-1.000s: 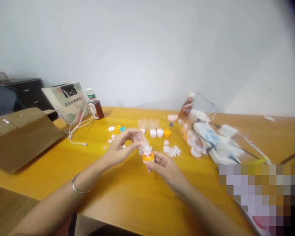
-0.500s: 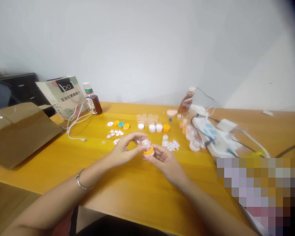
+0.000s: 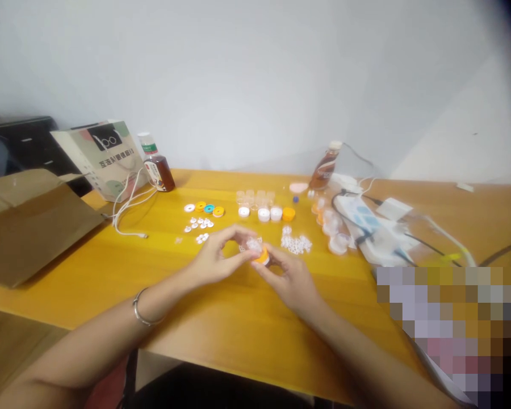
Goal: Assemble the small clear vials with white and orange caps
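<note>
Above the middle of the table, my right hand (image 3: 290, 279) grips an orange and white round cap (image 3: 262, 258) between thumb and fingers. My left hand (image 3: 218, 253) is curled, thumb and fingertips closed on a small clear-white piece (image 3: 254, 244) against the cap's upper left side. Its exact shape is blurred and partly covered by the fingers. Behind my left hand lie several small white discs (image 3: 200, 222) and a row of coloured rings (image 3: 209, 209). A heap of small white pieces (image 3: 297, 244) is just beyond my right hand.
White and orange caps (image 3: 276, 213) stand before clear cups (image 3: 262, 197). More clear containers (image 3: 337, 244) line the right, beside a power strip (image 3: 366, 230) with cables. Two drink bottles (image 3: 158, 167) (image 3: 326, 166) stand at the back. A paper bag (image 3: 111, 165) and cardboard box (image 3: 38, 224) occupy the left.
The cap has shifted slightly right and is more tilted between my hands. The clear-white piece stays beside it. The table things sit a little higher in view.
</note>
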`<act>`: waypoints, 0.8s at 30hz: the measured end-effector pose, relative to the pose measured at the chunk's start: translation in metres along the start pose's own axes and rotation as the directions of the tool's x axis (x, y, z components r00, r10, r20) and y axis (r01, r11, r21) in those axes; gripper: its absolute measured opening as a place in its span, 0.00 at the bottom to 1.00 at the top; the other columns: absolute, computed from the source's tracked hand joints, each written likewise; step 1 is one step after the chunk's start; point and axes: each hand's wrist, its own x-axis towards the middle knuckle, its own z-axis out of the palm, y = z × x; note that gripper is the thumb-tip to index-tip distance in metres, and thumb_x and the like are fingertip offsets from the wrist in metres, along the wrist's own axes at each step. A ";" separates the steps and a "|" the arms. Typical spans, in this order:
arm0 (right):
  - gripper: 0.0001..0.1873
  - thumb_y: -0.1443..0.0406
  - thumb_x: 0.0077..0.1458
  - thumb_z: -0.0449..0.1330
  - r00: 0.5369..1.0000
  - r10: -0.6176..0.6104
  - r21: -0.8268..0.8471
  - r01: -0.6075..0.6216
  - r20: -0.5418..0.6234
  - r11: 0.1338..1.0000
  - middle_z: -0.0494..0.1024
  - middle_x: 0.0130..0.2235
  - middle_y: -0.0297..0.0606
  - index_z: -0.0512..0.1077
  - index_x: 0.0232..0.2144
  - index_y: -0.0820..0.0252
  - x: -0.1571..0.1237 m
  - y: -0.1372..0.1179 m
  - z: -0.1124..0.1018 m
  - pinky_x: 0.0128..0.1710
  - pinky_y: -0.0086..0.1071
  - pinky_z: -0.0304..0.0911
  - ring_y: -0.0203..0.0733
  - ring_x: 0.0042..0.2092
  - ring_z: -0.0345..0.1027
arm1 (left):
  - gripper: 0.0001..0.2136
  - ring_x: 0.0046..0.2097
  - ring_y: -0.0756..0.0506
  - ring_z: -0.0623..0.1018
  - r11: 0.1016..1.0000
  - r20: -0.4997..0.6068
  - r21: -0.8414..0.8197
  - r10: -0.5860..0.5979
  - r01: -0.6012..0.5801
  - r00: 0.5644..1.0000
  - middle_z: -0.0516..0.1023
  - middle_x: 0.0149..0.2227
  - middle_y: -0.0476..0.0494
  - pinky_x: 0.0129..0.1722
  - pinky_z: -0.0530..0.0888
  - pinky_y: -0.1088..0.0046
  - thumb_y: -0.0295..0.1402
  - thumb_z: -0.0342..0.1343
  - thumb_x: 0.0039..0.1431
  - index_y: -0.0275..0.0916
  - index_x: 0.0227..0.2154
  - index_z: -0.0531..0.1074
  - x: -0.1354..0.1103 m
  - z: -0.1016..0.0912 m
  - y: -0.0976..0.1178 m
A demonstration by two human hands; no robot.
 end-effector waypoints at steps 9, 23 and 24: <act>0.13 0.56 0.52 0.56 0.953 0.082 0.642 -0.257 0.290 0.722 0.73 0.26 0.34 0.70 0.26 0.61 -0.002 0.001 0.008 0.32 0.30 0.64 0.33 0.27 0.67 | 0.16 0.32 0.48 0.76 0.837 0.317 -0.505 -0.049 0.212 0.947 0.73 0.44 0.40 0.34 0.73 0.68 0.37 0.53 0.57 0.43 0.48 0.67 0.001 -0.006 -0.005; 0.09 0.60 0.46 0.62 0.970 0.171 0.495 -0.237 0.175 0.836 0.72 0.26 0.30 0.71 0.28 0.60 0.001 -0.002 0.009 0.34 0.29 0.64 0.31 0.28 0.66 | 0.17 0.42 0.46 0.73 0.896 0.169 -0.431 -0.038 0.109 0.985 0.71 0.44 0.42 0.42 0.71 0.70 0.35 0.59 0.52 0.41 0.46 0.67 0.006 -0.008 -0.002; 0.10 0.59 0.46 0.62 0.968 0.170 0.495 -0.241 0.184 0.835 0.72 0.26 0.30 0.70 0.28 0.60 0.001 -0.003 0.009 0.33 0.29 0.64 0.32 0.28 0.66 | 0.16 0.41 0.47 0.73 0.906 0.134 -0.411 -0.049 0.100 0.990 0.72 0.41 0.43 0.42 0.71 0.71 0.33 0.58 0.53 0.41 0.45 0.67 0.007 -0.008 -0.003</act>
